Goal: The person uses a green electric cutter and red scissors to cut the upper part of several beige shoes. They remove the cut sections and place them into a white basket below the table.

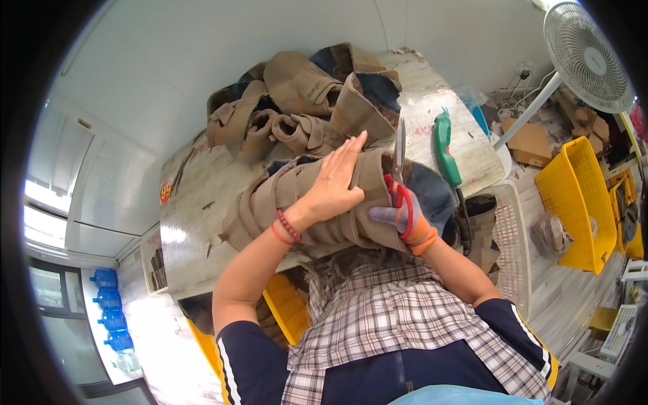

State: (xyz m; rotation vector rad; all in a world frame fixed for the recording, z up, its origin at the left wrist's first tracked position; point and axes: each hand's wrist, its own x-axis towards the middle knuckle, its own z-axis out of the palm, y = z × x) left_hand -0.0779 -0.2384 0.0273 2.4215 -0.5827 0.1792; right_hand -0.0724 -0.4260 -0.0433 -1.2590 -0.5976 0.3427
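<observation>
A long overlapping row of tan fabric pieces [297, 185], shaped like shoe uppers, lies along the near edge of the table. Flat on top of it rests my left hand [334, 182], bare, with the fingers stretched out together and the thumb apart. My right hand [415, 219], in a grey and orange glove, is closed round the red handles of a pair of scissors [399, 152] at the row's right end. The blades point up and away from me. Dark blue lining [432, 196] shows beside the gloved hand. Part of the gloved fingers is hidden behind the handles.
More tan uppers [297, 81] are heaped at the table's [189, 209] far side. A green corded hand tool [443, 145] lies to the right. Beyond stand a white basket [516, 250], a yellow crate [580, 202] and a fan [587, 61]. Another yellow crate [287, 307] is below the table.
</observation>
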